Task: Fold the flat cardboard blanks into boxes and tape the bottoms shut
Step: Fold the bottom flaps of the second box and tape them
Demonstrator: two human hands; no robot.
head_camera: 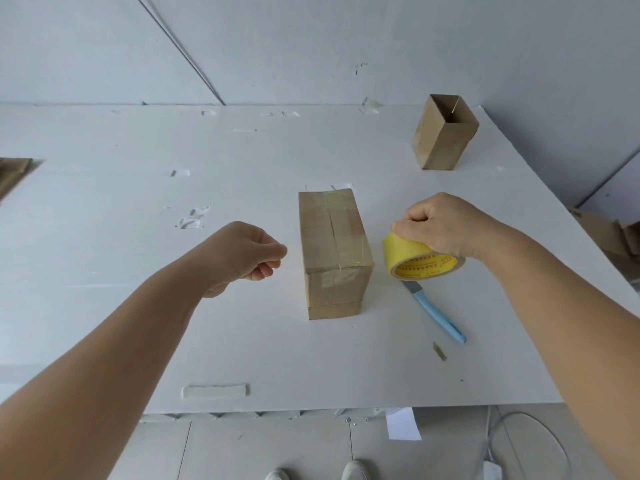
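Taped box: a cardboard box [334,252] is standing near the middle of the white worktop [104,237], taped face up, clear tape crossing its top and running down the near side.
Left hand: the left hand [242,252] is hovering just left of the box, not touching it, fingers curled into a loose empty fist.
Right hand: the right hand [441,225] is sitting just right of the box, fingers closing over the top of a yellow tape roll [419,259], which is tilting with its open core facing the camera.
Knife: a blue-handled knife [434,311] is lying on the worktop near the roll, blade end reaching under it.
Open box: a second box [445,133] is standing open-topped at the far right corner, well apart from both hands.
Edges: the near edge is running below the forearms; the right edge is slanting close behind the right arm.
Open room: the left half is lying mostly bare apart from tape scraps [215,390].
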